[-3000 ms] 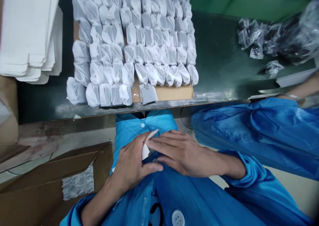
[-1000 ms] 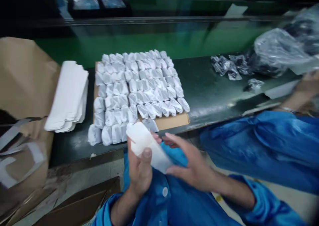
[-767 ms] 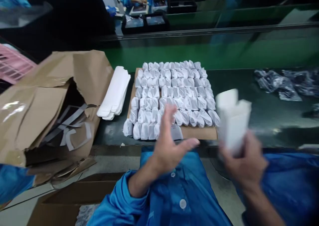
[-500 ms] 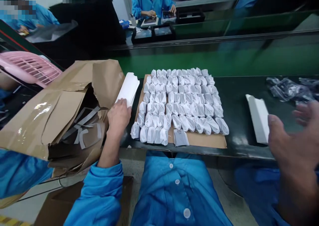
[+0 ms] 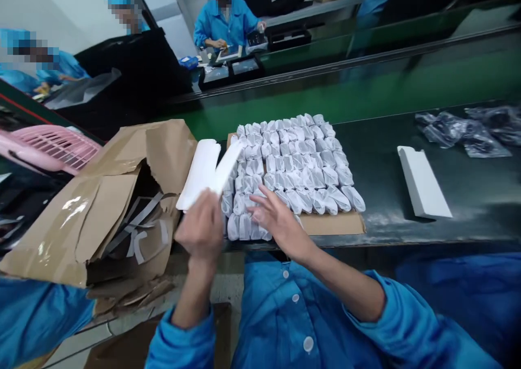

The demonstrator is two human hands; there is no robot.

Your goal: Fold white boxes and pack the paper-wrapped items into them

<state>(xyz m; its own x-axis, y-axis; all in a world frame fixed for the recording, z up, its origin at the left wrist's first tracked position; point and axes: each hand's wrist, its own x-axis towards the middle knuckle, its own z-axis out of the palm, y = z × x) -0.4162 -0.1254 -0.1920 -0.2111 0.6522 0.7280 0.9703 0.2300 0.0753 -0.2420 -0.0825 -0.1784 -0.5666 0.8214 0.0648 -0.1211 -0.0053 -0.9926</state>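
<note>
My left hand (image 5: 201, 225) is closed around the lower end of a flat white carton (image 5: 227, 168), which tilts up and to the right. Just left of it lies a stack of flat white cartons (image 5: 198, 171), beside the brown cardboard box. My right hand (image 5: 280, 217) hovers with fingers apart over the near rows of small white-wrapped packets (image 5: 305, 163), and holds nothing. Those packets stand in tight rows on a brown cardboard sheet (image 5: 334, 225). To the right, a formed white box (image 5: 424, 184) lies on the dark table.
A torn brown cardboard box (image 5: 109, 195) with paper strips inside stands at the left, by a pink plastic basket (image 5: 57, 146). Clear plastic bags (image 5: 459, 130) lie at the far right. Across the green divider (image 5: 374, 92), a person (image 5: 228, 24) in blue works.
My left hand has lifted one flat carton off the stack. The right hand has swung from beside the white box at the right to the packets in the middle.
</note>
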